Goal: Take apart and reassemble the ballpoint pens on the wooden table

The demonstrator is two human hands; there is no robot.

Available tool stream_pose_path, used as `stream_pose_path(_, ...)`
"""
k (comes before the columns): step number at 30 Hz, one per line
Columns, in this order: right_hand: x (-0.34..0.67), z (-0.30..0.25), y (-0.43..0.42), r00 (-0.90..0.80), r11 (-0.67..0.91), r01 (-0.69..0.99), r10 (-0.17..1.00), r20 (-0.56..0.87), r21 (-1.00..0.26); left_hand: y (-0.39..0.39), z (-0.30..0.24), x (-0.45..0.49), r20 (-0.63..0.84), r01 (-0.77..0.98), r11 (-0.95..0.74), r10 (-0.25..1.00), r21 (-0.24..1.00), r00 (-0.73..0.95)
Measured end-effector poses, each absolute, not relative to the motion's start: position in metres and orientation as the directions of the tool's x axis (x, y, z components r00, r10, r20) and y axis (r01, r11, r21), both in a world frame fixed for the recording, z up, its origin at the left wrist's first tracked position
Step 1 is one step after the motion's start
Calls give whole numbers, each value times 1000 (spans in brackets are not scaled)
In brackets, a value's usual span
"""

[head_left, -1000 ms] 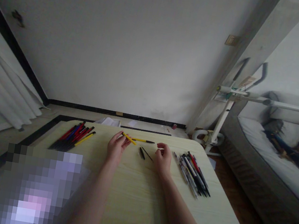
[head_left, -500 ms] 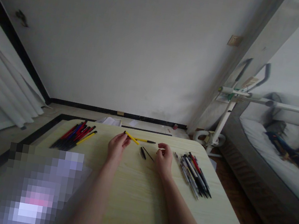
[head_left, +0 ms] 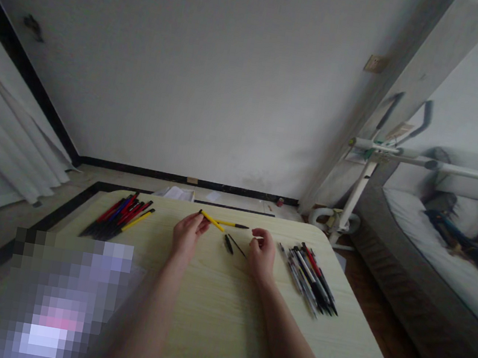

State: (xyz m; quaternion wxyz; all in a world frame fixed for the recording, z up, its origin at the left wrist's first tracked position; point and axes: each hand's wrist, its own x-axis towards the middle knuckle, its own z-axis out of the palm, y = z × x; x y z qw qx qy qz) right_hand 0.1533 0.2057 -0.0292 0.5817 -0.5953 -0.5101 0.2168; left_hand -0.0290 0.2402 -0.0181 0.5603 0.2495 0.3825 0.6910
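Observation:
My left hand [head_left: 186, 232] is closed around a yellow pen barrel [head_left: 213, 221], which sticks out to the right with a dark end at its upper left. Just behind it lies a yellow pen [head_left: 231, 224] with a black tip. A black pen cap [head_left: 228, 244] and a thin dark refill [head_left: 237, 246] lie on the table between my hands. My right hand [head_left: 262, 251] rests beside the refill's near end, fingers curled toward the thumb; whatever small thing they may hold cannot be made out.
Red, blue and yellow pens [head_left: 123, 216] are piled at the table's left. Clear, black and red pens [head_left: 311, 278] lie in a bunch at the right. A blurred patch [head_left: 62, 302] covers the near left. White exercise equipment [head_left: 358, 193] and a sofa [head_left: 405, 250] with a person stand at right.
The yellow barrel in my left hand has shifted very slightly to the right. My right hand and the things on the table look the same.

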Motion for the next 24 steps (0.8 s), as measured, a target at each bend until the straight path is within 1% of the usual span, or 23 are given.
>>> stream_pose_path(3, 154, -30, 207, 387, 200, 357, 857, 339, -913, 239, -17, -28, -44, -517, -95, 967, 851, -250)
stream_pose_path(7, 154, -30, 207, 387, 204, 358, 856, 343, -911, 238, -16, -25, 13, -375, -120, 961, 919, -275)
stream_pose_path(12, 154, -29, 207, 384, 196, 348, 862, 330, -917, 237, -15, -24, 91, -244, -166, 953, 956, -289)
stream_pose_path(20, 153, -29, 206, 377, 201, 356, 863, 337, -913, 237, -16, -26, 112, -152, -166, 943, 974, -314)
stream_pose_path(24, 153, -30, 206, 380, 193, 340, 867, 322, -921, 237, -16, -25, 116, -184, -175, 949, 967, -294)
